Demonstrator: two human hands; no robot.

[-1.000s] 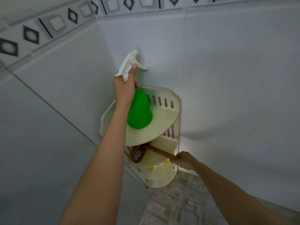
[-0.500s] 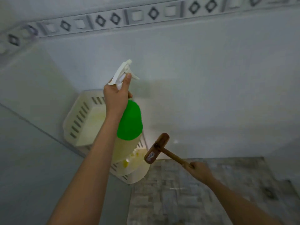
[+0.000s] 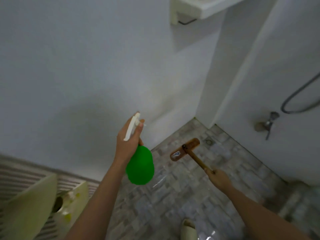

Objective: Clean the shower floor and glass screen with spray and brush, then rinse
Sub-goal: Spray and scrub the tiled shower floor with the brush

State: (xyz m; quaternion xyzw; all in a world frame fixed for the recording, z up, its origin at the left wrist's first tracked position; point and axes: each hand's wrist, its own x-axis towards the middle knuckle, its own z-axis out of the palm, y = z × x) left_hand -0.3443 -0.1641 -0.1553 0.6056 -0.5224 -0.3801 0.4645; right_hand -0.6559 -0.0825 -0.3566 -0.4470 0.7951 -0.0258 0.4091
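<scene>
Near the middle of the frame the left hand (image 3: 129, 144) grips the neck of a spray bottle (image 3: 140, 168). Its fingers (image 3: 140, 125) curl round the white trigger head, and the green body hangs below the hand, above the shower floor (image 3: 173, 196). To the right, the right hand (image 3: 219, 178) is closed round the end of the wooden handle of a brush (image 3: 184, 149). The flat brown brush head points toward the corner where the white wall meets the floor; whether it touches the tiles cannot be told. The floor is grey mottled tile with wet glints. A cream corner shelf (image 3: 29, 205) fills the lower left, blurred. At the right edge a metal tap (image 3: 269, 122) sits on the wall below a looping hose (image 3: 297, 94).
</scene>
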